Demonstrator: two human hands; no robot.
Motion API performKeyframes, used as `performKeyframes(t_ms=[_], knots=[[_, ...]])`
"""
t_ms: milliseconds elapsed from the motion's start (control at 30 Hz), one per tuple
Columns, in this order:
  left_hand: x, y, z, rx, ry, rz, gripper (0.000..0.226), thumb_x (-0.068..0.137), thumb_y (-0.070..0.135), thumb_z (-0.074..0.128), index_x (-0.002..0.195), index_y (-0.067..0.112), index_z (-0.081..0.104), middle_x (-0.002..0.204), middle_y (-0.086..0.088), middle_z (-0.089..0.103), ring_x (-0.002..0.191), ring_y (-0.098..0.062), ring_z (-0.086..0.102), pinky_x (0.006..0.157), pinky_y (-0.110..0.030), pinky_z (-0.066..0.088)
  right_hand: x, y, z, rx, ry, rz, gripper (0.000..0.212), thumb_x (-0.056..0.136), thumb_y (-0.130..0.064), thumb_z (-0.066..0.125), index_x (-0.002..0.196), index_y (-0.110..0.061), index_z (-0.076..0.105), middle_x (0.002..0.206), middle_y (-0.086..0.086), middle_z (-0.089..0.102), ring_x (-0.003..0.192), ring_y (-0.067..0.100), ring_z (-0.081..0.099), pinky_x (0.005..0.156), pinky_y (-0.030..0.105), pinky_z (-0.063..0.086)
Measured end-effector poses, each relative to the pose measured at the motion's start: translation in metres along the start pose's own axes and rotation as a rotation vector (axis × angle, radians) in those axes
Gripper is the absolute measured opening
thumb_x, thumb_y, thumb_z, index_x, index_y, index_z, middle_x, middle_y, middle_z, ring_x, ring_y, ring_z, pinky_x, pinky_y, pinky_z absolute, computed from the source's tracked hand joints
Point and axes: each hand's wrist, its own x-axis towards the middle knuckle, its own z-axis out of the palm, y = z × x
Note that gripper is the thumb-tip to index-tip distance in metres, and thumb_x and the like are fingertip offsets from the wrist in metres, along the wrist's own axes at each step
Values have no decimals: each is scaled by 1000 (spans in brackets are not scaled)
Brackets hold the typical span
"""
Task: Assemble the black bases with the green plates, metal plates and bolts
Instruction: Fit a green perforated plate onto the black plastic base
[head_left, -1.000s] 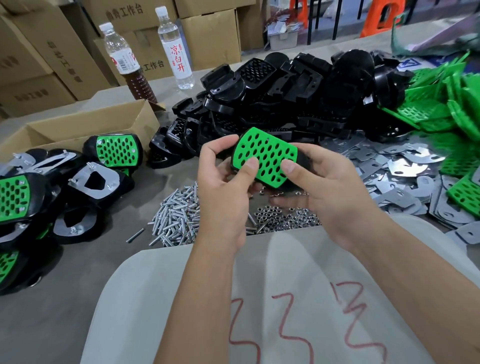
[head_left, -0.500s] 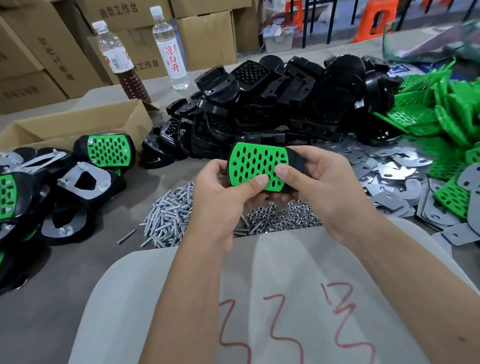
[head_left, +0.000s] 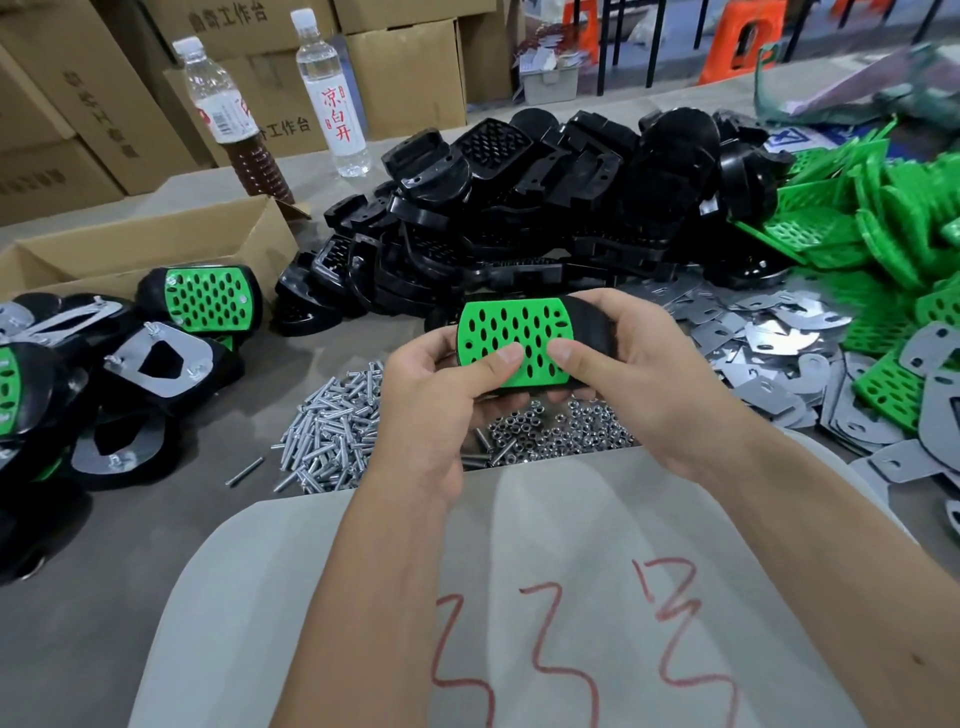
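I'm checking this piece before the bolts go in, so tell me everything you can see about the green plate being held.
The green plate looks like bright moulded plastic with rounded corners, pierced by rows of oval holes. It lies face up on a black base, held above the nuts. The left hand and right hand grip the pair, both thumbs pressing the plate's near edge. No bolts show in it.

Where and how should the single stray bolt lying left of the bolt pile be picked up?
Pinch the stray bolt across the middle of its shaft, coming straight down from above. It lies flat on the table, apart from the bolt pile, with bare surface on both long sides for the fingers.
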Motion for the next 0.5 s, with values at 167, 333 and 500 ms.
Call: performKeyframes(t_ms=[167, 333, 500], knots=[[-1, 3, 1, -32, -63, -43, 41, 70, 5, 82, 109, -3, 71, 104, -16, 79, 87, -29, 79, 67, -33, 66, -3, -2, -3, 57, -15, -6, 22, 103, -3, 61, 122, -14, 65, 110, 7, 77, 96, 22, 74, 71, 31, 59], [-3, 3, 0, -93, -149, -109, 50, 68, 7, 81, 117, 0, 69, 108, -16, 78, 88, -26, 78, 68, -26, 64, -4, -6, -3, 86, 14, -7, 19, 104, -2, 58, 120, -7, 67, 108, 11, 78, 97, 31, 77, 72, 41, 64], [-2, -1, 2, 38, -149, -100, 37, 81, -10, 77, 114, 6, 69, 104, -10, 80, 88, -25, 79, 72, -29, 63, -4, -7, -4, 34, 81, 11, 17, 103, 0, 60, 116, -7, 68, 107, 12, 78, 99, 34, 75, 75, 45, 61]])
